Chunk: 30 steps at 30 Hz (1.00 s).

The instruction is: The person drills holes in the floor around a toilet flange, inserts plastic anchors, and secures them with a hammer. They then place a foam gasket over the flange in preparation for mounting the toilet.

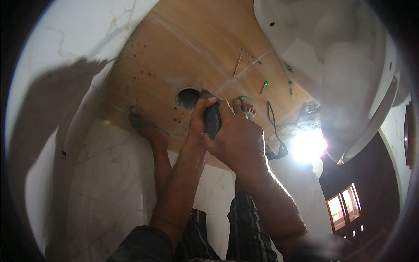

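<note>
A dark, ribbed power tool (212, 120) sits above the tan tiled floor (174, 52), its narrow front end pointing away from the person, just beside the right edge of a round hole (187, 98). Whether its tip touches the floor or the rim cannot be told.

Both hands are clasped about the tool. The left hand (198, 120) presses against its left side, thumb laid forward along the body near the front. The right hand (237, 135) wraps it from the right, back of the hand upward and knuckles bent; its fingertips are hidden. The wrists come close together behind the tool, and the bare forearms spread from there toward the lower edge, the left one rising steeply, the right one slanting in from the lower right.

The left foot (148, 129) and right foot (245, 108), in green sandals, stand to either side. Beyond the right foot lie two slim drill bits (237, 65) and two small green-ended pieces (266, 86). Further right are a black cord (271, 114), a glaring light (307, 146) and a large white ceramic fixture (345, 56).
</note>
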{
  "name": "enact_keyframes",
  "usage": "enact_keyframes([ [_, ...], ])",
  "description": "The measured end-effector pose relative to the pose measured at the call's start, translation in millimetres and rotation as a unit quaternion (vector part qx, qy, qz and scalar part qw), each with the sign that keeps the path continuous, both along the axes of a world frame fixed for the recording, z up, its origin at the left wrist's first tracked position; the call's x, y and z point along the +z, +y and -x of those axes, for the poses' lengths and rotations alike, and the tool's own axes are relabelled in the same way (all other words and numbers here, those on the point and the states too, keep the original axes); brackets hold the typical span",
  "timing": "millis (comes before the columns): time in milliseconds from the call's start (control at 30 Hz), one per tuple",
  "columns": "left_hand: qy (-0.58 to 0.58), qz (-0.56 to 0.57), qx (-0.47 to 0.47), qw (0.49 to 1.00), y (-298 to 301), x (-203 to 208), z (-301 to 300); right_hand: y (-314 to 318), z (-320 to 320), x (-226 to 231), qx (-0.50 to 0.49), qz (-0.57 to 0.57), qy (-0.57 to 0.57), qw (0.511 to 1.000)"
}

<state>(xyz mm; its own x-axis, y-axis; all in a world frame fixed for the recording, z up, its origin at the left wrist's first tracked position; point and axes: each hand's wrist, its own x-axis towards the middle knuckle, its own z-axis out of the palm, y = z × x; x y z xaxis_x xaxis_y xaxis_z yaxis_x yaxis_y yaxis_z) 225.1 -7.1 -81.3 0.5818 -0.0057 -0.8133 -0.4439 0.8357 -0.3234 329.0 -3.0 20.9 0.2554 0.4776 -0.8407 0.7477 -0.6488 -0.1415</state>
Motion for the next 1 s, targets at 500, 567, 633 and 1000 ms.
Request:
enact_keyframes([
  [500, -0.005, -0.002, 0.004, 1.0, -19, -3, 8, -13, 7, 3, 0.032, -0.001, 0.005, 0.999],
  [567, -0.012, -0.004, 0.011, 1.0, -17, -1, 8, -10, 7, 3, 0.02, 0.032, 0.006, 0.999],
  [633, -0.022, 0.01, 0.024, 0.999, -15, 4, 8, -10, 7, 4, 0.023, 0.054, 0.008, 0.998],
  [1000, 0.021, -0.028, 0.062, 0.997, -17, 1, 0, -14, 5, -6, 0.062, -0.014, -0.034, 0.997],
])
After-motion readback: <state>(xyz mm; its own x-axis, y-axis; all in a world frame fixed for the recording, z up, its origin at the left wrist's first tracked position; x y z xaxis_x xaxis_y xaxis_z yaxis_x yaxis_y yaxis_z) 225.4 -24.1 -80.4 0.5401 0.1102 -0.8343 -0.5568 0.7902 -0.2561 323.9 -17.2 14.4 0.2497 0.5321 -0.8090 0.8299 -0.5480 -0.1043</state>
